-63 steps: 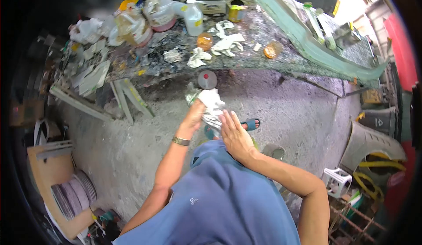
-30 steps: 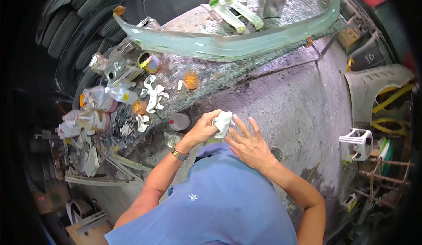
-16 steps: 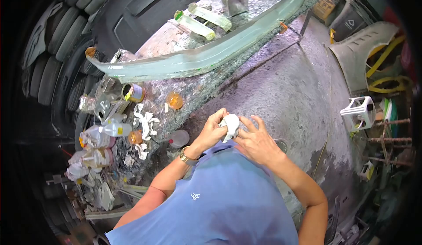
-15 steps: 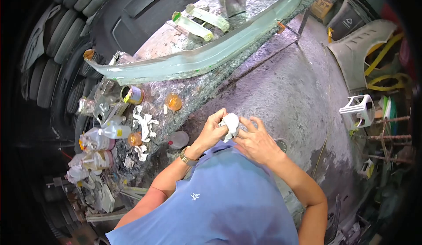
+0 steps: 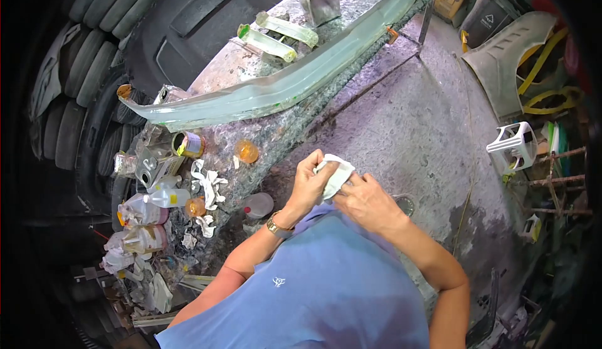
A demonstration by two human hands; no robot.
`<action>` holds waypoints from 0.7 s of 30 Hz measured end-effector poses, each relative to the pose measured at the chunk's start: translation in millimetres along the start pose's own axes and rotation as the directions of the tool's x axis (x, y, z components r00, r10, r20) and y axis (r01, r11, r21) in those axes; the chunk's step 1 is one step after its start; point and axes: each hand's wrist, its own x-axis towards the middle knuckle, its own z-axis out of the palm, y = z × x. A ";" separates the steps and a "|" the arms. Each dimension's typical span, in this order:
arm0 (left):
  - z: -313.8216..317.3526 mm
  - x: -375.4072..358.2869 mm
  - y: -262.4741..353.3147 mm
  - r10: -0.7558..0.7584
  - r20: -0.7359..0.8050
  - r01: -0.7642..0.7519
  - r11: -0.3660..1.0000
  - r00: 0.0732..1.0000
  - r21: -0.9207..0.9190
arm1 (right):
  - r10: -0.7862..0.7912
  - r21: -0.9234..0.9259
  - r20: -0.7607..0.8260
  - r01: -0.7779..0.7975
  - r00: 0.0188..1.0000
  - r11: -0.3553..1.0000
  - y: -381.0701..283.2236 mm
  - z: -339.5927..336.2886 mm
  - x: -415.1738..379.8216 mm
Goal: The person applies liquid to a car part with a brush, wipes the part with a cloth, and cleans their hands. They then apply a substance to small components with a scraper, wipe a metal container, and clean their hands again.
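Note:
In front of my blue shirt, a small folded white cloth (image 5: pixel 337 175) is held between both hands. My left hand (image 5: pixel 307 185) pinches its left side with the fingers curled. At the lower right edge, my right hand (image 5: pixel 366 202) has bent fingers closed on the cloth, with the fingertips partly hidden by it. Beyond the hands, a long pale grey-green bumper strip (image 5: pixel 276 95) lies across a rough, paint-spattered table (image 5: pixel 285 137). Closer to the left hand, an orange round container (image 5: pixel 246 151) sits near the table's edge.
Crumpled white wipes (image 5: pixel 209 183), an open can (image 5: pixel 188 144) and plastic bottles (image 5: pixel 143 210) crowd the table's left end. A metal tin (image 5: pixel 318 1) stands at the back. To the right are a white stool (image 5: pixel 513 148) and a grey fender panel (image 5: pixel 511 61). Tyres (image 5: pixel 78 67) are stacked left.
The white cloth has gone from a bunched wad to a flatter, more spread fold between my hands. My right fingers have drawn in against it. The view has shifted slightly.

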 end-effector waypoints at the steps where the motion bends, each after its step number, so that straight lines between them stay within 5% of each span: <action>1: -1.2 0.1 1.8 0.002 -0.001 -0.002 1.000 1.000 0.002 | -0.002 -0.001 -0.002 0.002 1.000 1.000 -0.7 -1.2 -0.3; 4: -18.7 2.1 8.5 0.026 -0.116 -0.073 0.905 0.993 -0.419 | -0.066 -0.044 -0.183 0.059 0.981 0.997 -4.1 -7.3 0.9; 11: -31.8 -12.9 19.6 0.015 -0.073 -0.046 0.890 0.997 -0.454 | -0.010 -0.040 -0.268 -0.001 0.963 0.999 -10.4 -3.6 -6.8; 13: -30.2 -19.5 20.8 -0.099 0.045 0.104 0.984 0.994 -0.146 | 0.021 -0.022 -0.272 -0.028 0.962 0.999 -11.7 1.9 -6.6; 15: -6.6 -18.4 13.6 -0.067 0.112 0.081 0.989 0.991 -0.121 | 0.037 -0.057 -0.186 -0.049 0.982 0.997 -11.8 13.7 -4.5; 17: 20.5 -12.1 11.5 0.227 -0.102 -0.224 0.974 0.968 0.048 | 0.095 -0.022 -0.081 -0.097 0.992 0.995 -15.8 27.5 1.9; 19: 22.8 3.4 2.8 0.221 -0.150 -0.215 0.975 0.964 0.057 | 0.152 0.009 0.027 -0.152 0.988 0.988 -19.5 37.4 9.2; 21: 17.6 13.1 -6.7 0.215 -0.193 -0.206 0.976 0.957 0.065 | 0.202 -0.040 -0.103 -0.207 0.974 0.977 -21.4 41.4 15.0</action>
